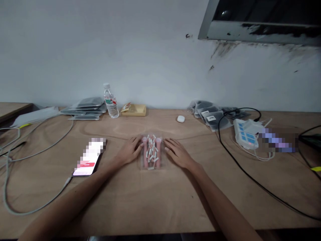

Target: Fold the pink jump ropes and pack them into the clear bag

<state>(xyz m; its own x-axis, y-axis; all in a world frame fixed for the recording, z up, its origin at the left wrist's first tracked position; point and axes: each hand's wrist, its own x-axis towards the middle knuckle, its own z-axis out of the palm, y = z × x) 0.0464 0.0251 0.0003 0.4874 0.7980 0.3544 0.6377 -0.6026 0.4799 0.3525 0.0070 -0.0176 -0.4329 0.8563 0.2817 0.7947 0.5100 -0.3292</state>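
Observation:
A packaged jump rope (151, 150) lies flat on the wooden table in a clear pouch. Two pink handles run along its sides, with pink and white beaded segments bunched between them. My left hand (129, 150) rests at the pouch's left edge, fingers stretched forward and thumb toward the pouch. On the other side, my right hand (177, 153) lies with fingers extended beside the right edge. Neither hand is closed around the pouch; whether the fingertips touch it I cannot tell for certain.
A lit phone (87, 160) with a white cable lies left. Along the wall stand grey pouches (86, 107), a water bottle (111, 102), a yellow tray (135, 110), a white case (181, 118) and more pouches (209, 113). A power strip (245, 134) and black cable (240, 164) occupy the right.

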